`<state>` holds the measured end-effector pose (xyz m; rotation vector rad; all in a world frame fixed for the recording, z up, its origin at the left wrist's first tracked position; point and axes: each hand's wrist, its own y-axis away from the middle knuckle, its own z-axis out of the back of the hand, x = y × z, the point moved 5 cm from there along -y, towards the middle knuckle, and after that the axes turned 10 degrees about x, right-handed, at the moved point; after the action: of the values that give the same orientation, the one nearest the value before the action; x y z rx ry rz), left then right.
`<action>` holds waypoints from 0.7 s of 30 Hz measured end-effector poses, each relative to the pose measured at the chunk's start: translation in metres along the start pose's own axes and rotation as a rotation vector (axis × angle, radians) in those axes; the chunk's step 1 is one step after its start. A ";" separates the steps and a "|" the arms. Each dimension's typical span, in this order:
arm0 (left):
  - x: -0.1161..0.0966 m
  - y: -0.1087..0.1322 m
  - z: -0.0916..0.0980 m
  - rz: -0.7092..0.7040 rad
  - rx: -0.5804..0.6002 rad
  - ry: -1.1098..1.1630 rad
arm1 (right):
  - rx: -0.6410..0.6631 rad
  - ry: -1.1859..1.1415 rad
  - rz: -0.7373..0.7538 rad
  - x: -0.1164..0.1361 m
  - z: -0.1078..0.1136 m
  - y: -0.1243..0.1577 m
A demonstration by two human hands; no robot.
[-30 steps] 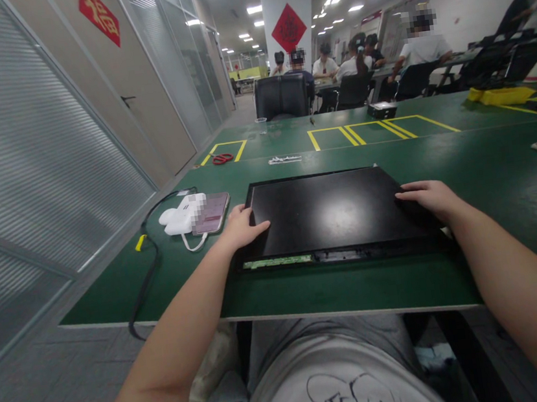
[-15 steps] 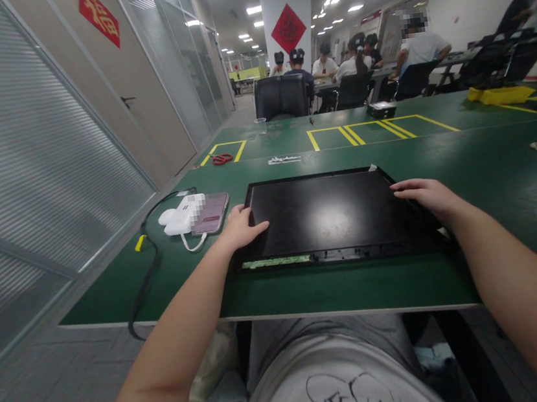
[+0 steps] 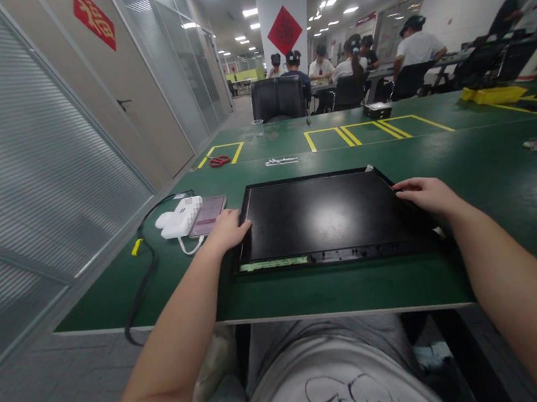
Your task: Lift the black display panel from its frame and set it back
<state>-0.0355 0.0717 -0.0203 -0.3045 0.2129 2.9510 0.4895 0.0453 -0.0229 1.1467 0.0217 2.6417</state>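
A black LCD screen panel [image 3: 309, 215] in a thin black frame lies flat on the green table before me. Along its near edge runs a narrow green circuit strip [image 3: 273, 263]. My left hand [image 3: 227, 229] grips the frame's left edge, thumb at the rim and the other fingers partly hidden beyond it. On the opposite side, my right hand [image 3: 428, 196] holds the right edge, its fingers bent over the rim. Small whitish tabs show at the far right corner and near the right wrist.
Left of the panel are a phone [image 3: 207, 215], a white charger-like device [image 3: 182, 217] and a black cable [image 3: 148, 278]. Red-handled scissors [image 3: 219, 161] and small white pieces [image 3: 282, 160] lie farther back. A yellow object [image 3: 493, 95] sits far right. Several people work at tables beyond.
My left thumb has drawn back from the screen's surface to the left rim. My right hand stays at the right edge; the view has shifted slightly.
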 end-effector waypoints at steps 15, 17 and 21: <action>-0.002 0.002 0.007 -0.065 -0.014 -0.012 | -0.076 0.105 -0.104 0.003 0.003 0.008; -0.003 0.002 0.007 -0.056 -0.028 -0.001 | -0.075 0.130 -0.104 0.004 0.003 0.009; -0.005 0.001 0.007 -0.044 -0.075 0.114 | -0.073 0.156 -0.110 0.001 0.005 0.006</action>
<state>-0.0322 0.0710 -0.0128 -0.4827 0.1079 2.9050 0.4911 0.0392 -0.0176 0.8885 0.0174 2.6044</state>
